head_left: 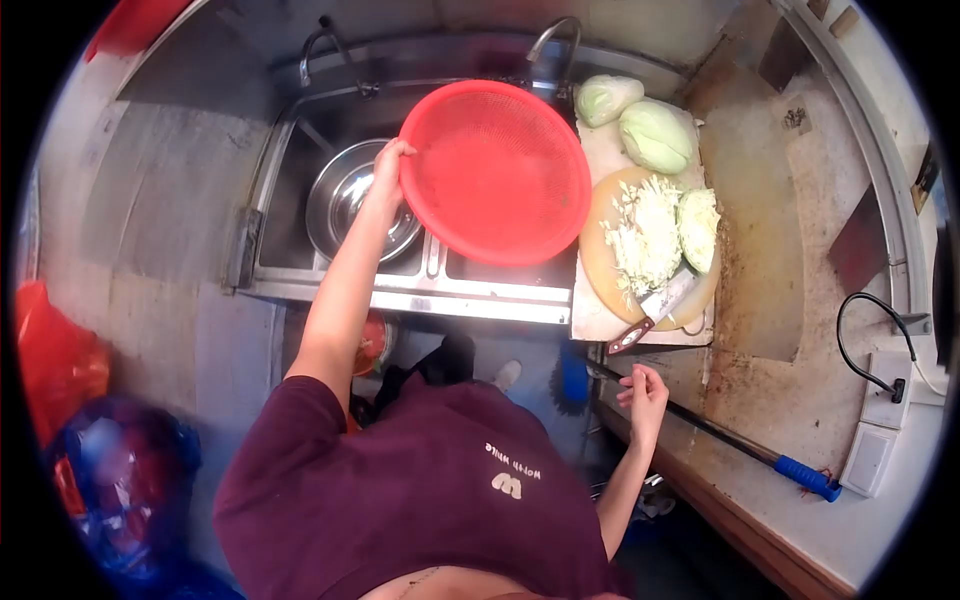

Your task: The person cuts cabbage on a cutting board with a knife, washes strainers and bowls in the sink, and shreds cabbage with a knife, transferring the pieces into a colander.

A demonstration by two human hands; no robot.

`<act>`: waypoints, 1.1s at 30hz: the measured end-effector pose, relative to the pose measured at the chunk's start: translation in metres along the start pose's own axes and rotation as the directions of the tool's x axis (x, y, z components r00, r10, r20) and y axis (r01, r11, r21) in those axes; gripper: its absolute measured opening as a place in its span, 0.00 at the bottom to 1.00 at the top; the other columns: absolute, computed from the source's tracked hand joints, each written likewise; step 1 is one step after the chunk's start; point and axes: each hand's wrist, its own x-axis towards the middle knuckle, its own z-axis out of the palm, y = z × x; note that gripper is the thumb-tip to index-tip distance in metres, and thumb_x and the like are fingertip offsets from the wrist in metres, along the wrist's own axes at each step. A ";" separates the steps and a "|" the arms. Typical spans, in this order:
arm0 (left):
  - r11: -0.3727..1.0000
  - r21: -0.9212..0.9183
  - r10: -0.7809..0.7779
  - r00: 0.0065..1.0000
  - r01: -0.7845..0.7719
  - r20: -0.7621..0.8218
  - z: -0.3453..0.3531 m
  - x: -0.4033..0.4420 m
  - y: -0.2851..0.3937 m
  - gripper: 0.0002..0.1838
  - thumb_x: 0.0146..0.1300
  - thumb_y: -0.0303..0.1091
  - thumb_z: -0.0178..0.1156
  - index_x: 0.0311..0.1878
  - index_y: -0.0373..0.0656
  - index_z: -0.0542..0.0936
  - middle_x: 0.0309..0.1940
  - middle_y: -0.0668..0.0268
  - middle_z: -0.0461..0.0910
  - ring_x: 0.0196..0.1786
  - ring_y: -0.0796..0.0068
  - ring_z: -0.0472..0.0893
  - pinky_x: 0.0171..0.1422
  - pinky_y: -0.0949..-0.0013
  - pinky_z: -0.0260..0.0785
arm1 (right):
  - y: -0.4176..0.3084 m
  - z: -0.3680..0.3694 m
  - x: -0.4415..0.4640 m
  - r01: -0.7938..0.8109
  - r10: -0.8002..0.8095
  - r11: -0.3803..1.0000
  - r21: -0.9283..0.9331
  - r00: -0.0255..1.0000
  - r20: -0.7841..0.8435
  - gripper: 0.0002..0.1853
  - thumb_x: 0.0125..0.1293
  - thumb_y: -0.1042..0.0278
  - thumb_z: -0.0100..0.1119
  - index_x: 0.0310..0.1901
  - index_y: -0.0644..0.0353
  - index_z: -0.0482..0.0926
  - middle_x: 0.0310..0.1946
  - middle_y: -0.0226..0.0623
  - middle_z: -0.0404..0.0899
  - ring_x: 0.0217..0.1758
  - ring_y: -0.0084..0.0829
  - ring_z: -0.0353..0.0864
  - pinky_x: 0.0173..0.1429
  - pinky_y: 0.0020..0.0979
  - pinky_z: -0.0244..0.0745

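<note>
My left hand grips the left rim of a red plastic colander, held over the double sink. My right hand is bent in front of the counter edge, its fingers slightly curled and apart, nothing between them. Just above it, a knife with a brown handle lies on a round cutting board. Shredded cabbage is heaped on the board beside a cut cabbage piece. Behind the board lie two whole cabbages, one larger and one smaller.
A steel bowl sits in the left basin, partly hidden by my arm. Two faucets rise behind the sink. A blue-handled pole slants along the right counter near a power strip. Red and blue bags stand at the left.
</note>
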 end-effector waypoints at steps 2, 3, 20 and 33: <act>0.999 0.021 -0.041 0.999 0.040 0.029 -0.002 0.025 -0.004 0.13 0.44 0.22 0.50 0.37 0.39 0.73 0.34 0.65 0.73 0.36 0.70 0.74 0.44 0.70 0.69 | 0.001 0.012 -0.001 -0.013 0.013 1.000 -0.012 0.999 -0.030 0.13 0.67 0.63 0.51 0.45 0.63 0.76 0.26 0.34 0.78 0.18 0.19 0.73 0.19 0.19 0.66; 0.998 0.030 -0.052 0.998 0.051 0.041 -0.002 0.036 -0.006 0.13 0.44 0.22 0.50 0.37 0.40 0.73 0.34 0.64 0.73 0.37 0.70 0.74 0.45 0.70 0.69 | 0.000 0.018 0.000 -0.024 0.024 1.000 -0.010 0.999 -0.043 0.13 0.67 0.63 0.51 0.45 0.63 0.76 0.26 0.34 0.78 0.18 0.19 0.73 0.19 0.18 0.66; 0.990 0.110 0.094 0.991 -0.083 -0.095 0.025 0.024 0.067 0.08 0.50 0.22 0.52 0.35 0.37 0.74 0.32 0.64 0.76 0.34 0.75 0.75 0.42 0.75 0.68 | -0.048 0.147 0.123 0.046 -0.052 0.998 0.052 0.993 0.106 0.15 0.67 0.57 0.50 0.40 0.62 0.76 0.24 0.30 0.76 0.21 0.17 0.71 0.23 0.18 0.66; 0.980 0.138 0.159 0.978 -0.140 -0.137 0.041 -0.032 0.059 0.05 0.57 0.24 0.54 0.37 0.38 0.74 0.34 0.65 0.78 0.35 0.80 0.77 0.41 0.78 0.69 | -0.156 0.322 0.411 -0.085 0.022 0.965 0.249 0.968 0.248 0.28 0.65 0.49 0.50 0.53 0.69 0.67 0.41 0.50 0.75 0.30 0.39 0.78 0.33 0.35 0.74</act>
